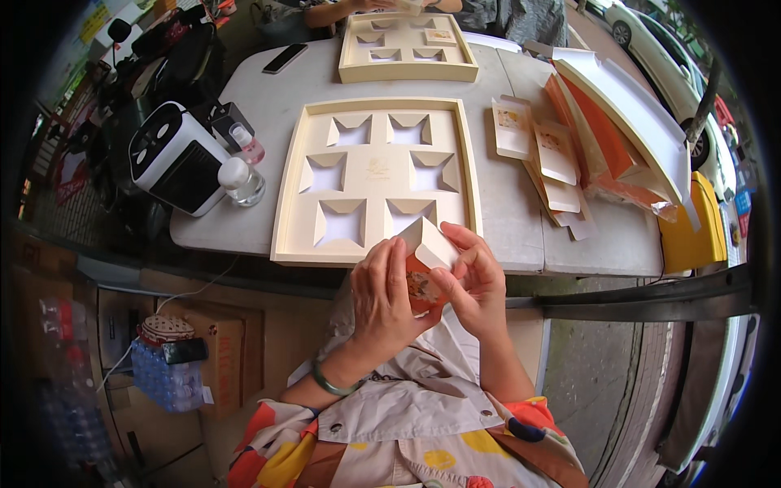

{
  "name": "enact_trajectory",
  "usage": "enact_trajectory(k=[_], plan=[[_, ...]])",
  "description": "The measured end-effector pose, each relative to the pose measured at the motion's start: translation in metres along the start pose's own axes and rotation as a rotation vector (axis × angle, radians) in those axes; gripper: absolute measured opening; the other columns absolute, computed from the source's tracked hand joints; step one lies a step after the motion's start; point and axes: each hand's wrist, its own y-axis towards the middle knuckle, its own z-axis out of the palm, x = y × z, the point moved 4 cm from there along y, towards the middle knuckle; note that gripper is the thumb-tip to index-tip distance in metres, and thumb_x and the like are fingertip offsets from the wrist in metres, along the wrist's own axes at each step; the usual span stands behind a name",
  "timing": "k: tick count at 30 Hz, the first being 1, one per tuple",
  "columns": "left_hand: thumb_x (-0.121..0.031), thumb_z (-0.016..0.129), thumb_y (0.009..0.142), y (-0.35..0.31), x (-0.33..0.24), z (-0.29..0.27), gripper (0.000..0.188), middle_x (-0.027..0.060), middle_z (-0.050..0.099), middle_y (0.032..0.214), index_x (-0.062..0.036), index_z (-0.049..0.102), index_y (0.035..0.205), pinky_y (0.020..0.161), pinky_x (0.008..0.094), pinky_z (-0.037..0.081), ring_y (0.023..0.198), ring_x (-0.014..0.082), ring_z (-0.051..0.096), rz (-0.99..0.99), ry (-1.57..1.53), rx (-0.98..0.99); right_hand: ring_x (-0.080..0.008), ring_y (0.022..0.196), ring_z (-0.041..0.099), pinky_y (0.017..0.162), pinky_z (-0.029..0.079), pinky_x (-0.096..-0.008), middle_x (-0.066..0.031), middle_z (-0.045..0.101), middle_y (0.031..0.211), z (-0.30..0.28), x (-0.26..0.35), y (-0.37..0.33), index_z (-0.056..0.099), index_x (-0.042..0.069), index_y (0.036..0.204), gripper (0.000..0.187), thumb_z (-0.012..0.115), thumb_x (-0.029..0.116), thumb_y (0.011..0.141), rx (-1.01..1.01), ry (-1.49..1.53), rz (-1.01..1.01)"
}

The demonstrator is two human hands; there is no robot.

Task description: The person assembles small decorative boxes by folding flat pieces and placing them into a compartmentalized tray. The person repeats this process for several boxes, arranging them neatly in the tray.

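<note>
Small carton (419,281), orange with a floral print and pale flaps standing up at its top, is held between both hands just off the near edge of the table (508,232). The left hand (381,289) has its fingers and thumb clamped on the left side; the right hand (478,285) pinches it at the right, thumb on the near face by the flap. Just beyond lies a cream tray (378,191) with six square recesses in two columns, the near right one partly hidden by the carton. To the right, flattened cartons (559,150) lie near a stack of orange and white sheets (610,122). To the left stand a white-and-black appliance (181,159) and a clear bottle (242,183). On the far side, another tray (407,73) lies before a co-worker's hands (358,8), near a phone (285,58).
</note>
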Motion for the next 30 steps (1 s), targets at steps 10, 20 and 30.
enact_trajectory(k=[10,20,30], plan=[[-0.022,0.085,0.058,0.0,0.002,0.004,0.101,0.0215,0.044,0.133,0.004,0.03,0.138,0.103,0.0522,0.031,0.123,0.0351,0.046,0.041,-0.073,-0.114,-0.021,0.12,0.049,0.1,0.04,-0.0324,-0.0128,0.055,0.129,0.006,0.011,0.002,0.065,0.005,0.116,0.031,0.062,0.0,0.086,-0.019,0.085,0.007],[-0.022,0.084,0.059,0.001,0.001,0.001,0.101,0.0213,0.045,0.131,0.0046,0.029,0.139,0.104,0.0533,0.031,0.123,0.0358,0.047,0.037,-0.074,-0.129,-0.0271,0.113,0.052,0.098,0.04,-0.0359,-0.0129,0.057,0.129,0.01,0.03,0.003,0.066,0.007,0.118,0.033,0.059,0.002,0.087,0.047,-0.368,-0.229],[-0.016,0.084,0.059,0.001,0.003,0.003,0.097,0.0231,0.048,0.128,0.0061,0.032,0.138,0.1,0.0467,0.041,0.118,0.0378,0.05,0.047,-0.114,-0.126,-0.0329,0.124,0.05,0.102,0.038,-0.0398,-0.0167,0.055,0.133,0.004,0.03,0.003,0.061,0.005,0.124,0.034,0.053,0.002,0.091,0.175,-0.387,-0.187]])
